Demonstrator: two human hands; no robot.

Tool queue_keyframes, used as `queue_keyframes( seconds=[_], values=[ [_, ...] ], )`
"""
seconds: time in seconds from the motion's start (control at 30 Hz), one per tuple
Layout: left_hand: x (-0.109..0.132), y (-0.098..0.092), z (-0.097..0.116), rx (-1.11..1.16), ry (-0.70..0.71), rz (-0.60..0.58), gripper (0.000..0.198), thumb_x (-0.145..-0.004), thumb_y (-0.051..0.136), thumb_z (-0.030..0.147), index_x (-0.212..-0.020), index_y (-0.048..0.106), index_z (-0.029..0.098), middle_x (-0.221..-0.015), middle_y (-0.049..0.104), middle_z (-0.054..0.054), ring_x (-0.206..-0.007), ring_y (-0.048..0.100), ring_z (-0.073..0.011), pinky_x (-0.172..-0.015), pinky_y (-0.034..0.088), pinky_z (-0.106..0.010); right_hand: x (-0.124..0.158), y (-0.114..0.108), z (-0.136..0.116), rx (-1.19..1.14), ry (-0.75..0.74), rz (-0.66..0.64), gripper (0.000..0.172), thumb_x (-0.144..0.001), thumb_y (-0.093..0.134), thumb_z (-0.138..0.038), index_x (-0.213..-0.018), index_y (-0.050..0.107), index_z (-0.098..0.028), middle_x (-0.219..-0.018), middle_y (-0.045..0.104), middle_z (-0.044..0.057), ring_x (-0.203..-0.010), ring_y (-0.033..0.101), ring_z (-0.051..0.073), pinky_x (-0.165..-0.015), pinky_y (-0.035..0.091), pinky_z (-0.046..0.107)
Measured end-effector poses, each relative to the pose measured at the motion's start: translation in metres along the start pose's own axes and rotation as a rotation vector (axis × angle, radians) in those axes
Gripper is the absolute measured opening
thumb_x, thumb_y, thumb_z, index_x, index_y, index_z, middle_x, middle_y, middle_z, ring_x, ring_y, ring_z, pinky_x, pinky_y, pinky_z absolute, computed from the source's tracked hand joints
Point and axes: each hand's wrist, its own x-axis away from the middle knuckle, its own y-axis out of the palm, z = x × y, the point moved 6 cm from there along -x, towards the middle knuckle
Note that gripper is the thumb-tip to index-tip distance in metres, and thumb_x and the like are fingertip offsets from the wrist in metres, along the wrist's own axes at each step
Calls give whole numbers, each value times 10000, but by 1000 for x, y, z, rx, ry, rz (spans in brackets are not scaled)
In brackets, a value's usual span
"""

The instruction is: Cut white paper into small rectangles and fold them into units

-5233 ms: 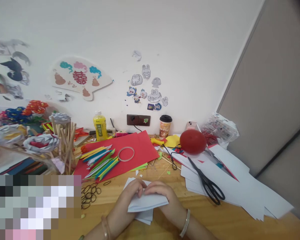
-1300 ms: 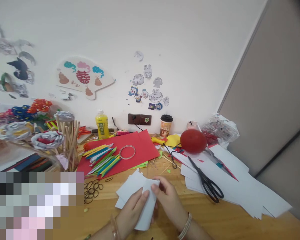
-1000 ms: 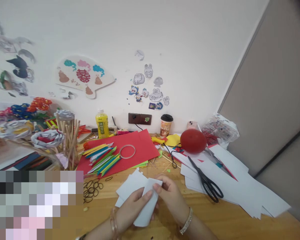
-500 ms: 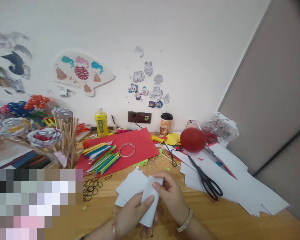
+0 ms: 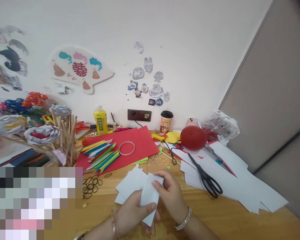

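A folded white sheet of paper (image 5: pixel 150 193) is held tilted above the near edge of the wooden table. My left hand (image 5: pixel 137 208) grips its lower part, thumb across the front and fingers behind. At the upper right corner my right hand (image 5: pixel 168 190) pinches the same sheet between thumb and fingers. Behind the hands, several loose white paper pieces (image 5: pixel 130 183) lie overlapped on the table. Black scissors (image 5: pixel 206 178) rest to the right on more white sheets (image 5: pixel 230 180).
Red card (image 5: pixel 140 143) carries folded coloured paper strips (image 5: pixel 101 155) and a ring (image 5: pixel 126 148). Dark rubber bands (image 5: pixel 91 186) lie left. A lidded cup (image 5: pixel 166 122), a red balloon (image 5: pixel 193 137) and a yellow bottle (image 5: pixel 101 120) stand at the back. Wooden sticks (image 5: pixel 67 136) stand upright at left.
The folded paper has turned slightly, showing more of its front face. My left thumb has slid lower and to the right along it. The right hand keeps its pinch.
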Motion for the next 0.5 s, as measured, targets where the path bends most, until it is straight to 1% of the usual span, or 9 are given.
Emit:
queue_keyframes(
  seconds=[0.1,0.17,0.2,0.27,0.3,0.33,0.37,0.5],
  values=[
    [0,-1,4,-29,56,29,431,-643,604,550,-616,540,125,-470,574,0,-358,537,-115,-368,394,-204,0,0,5,-49,59,11,180,-745,568,-221,-923,564,-193,-863,571,35,-780,541,173,-670,438,275],
    [1,-2,6,-55,75,33,436,-648,597,553,-582,537,127,-413,538,14,-338,517,-108,-354,366,-189,-1,1,9,-137,127,-17,302,-730,599,-258,-1012,509,-201,-860,566,28,-730,539,159,-623,438,266],
    [2,-3,7,-68,78,38,433,-651,596,550,-577,541,127,-399,530,15,-336,515,-108,-354,360,-186,-1,4,11,-192,162,-75,369,-714,624,-280,-1045,483,-201,-847,570,24,-706,540,153,-606,435,261],
    [3,-6,10,-83,78,51,422,-656,600,537,-582,553,124,-404,533,10,-347,524,-113,-362,364,-189,0,13,13,-291,211,-267,440,-676,670,-321,-1047,478,-182,-803,589,18,-678,551,148,-589,432,255],
    [3,-8,12,-83,79,59,415,-659,601,529,-588,559,122,-421,541,7,-354,529,-116,-366,370,-193,1,18,13,-326,222,-359,433,-668,679,-337,-1022,493,-171,-787,602,20,-676,561,150,-590,432,254],
    [4,-9,13,-81,78,59,407,-661,603,520,-593,564,121,-441,550,3,-361,533,-117,-371,377,-197,2,21,13,-350,227,-423,406,-668,681,-347,-986,511,-162,-773,612,22,-668,570,149,-585,433,251],
    [4,-9,15,-82,76,54,398,-662,607,510,-592,566,120,-454,555,2,-365,535,-117,-374,381,-199,3,23,13,-367,231,-451,377,-676,675,-355,-957,520,-156,-754,618,21,-641,575,141,-567,430,243],
    [2,-9,14,-112,29,17,350,-636,647,451,-560,557,122,-432,547,15,-373,531,-113,-389,403,-202,7,27,15,-455,287,-448,371,-685,660,-389,-922,500,-154,-653,612,-5,-458,544,105,-447,395,211]
  ],
)
